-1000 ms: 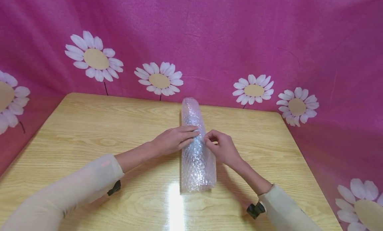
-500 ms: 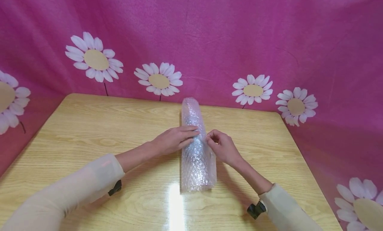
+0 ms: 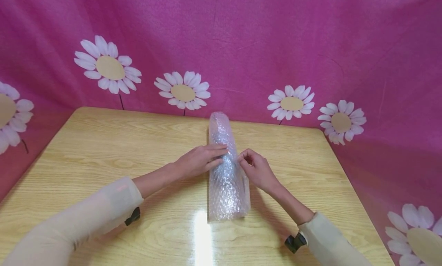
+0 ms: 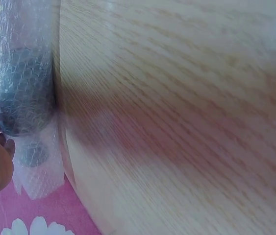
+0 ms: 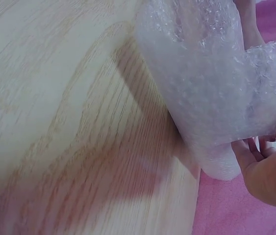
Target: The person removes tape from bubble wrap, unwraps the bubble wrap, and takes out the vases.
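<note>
A long roll of bubble wrap (image 3: 226, 197) lies lengthwise on the wooden table (image 3: 155, 135). Through its layers the left wrist view shows a dark, bottle-like shape (image 4: 25, 93) with a narrower end. My left hand (image 3: 198, 161) rests across the top of the roll, fingers extended. On the roll's right side, my right hand (image 3: 258, 170) pinches the loose edge of the bubble wrap between thumb and fingers. In the right wrist view a flap (image 5: 270, 78) of the wrap stands up from the roll, its edge at those fingertips.
A pink cloth (image 3: 235, 47) printed with white daisies hangs behind the table and along both sides. The roll's far end reaches the table's back edge. A black wrist camera (image 3: 295, 242) sits under the right sleeve, another (image 3: 132, 216) under the left.
My right hand has shifted slightly to the right, drawing the bubble wrap's edge a little away from the roll. The left hand stays almost still on top.
</note>
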Demonstrator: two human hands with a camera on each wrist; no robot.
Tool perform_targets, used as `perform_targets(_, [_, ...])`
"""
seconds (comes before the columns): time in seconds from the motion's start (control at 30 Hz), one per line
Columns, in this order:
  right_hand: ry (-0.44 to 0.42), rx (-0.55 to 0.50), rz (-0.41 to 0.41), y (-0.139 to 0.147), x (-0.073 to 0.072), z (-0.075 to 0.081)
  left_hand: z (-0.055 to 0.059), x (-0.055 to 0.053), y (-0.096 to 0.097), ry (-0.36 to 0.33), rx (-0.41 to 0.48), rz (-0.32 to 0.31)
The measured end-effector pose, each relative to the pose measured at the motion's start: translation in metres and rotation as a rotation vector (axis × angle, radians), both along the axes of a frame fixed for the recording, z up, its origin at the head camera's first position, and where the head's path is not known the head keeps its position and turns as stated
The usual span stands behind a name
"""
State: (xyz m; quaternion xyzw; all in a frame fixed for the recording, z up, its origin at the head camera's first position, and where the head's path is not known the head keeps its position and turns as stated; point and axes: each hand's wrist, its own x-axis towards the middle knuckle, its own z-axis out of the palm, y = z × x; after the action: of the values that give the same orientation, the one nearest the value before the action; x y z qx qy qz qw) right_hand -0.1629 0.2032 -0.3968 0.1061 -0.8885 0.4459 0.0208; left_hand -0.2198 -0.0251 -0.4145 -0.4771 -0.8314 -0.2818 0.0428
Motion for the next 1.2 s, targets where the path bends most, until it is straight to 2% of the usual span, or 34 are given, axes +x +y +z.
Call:
perform_targets(0.53, [-0.012, 0.032, -0.006, -0.003, -0.001, 0.003, -0.001, 0.000, 0.002, -0.002, -0.005, 0.023])
perform_targets(0.93, [0.005, 0.048, -0.007, -0.005, -0.001, 0.006, -0.004, 0.001, 0.001, 0.089, -0.006, 0.086])
perform_targets(1.2, [0.002, 0.093, 0.012, -0.007, -0.003, 0.011, -0.005, 0.002, 0.000, 0.064, 0.018, 0.115])
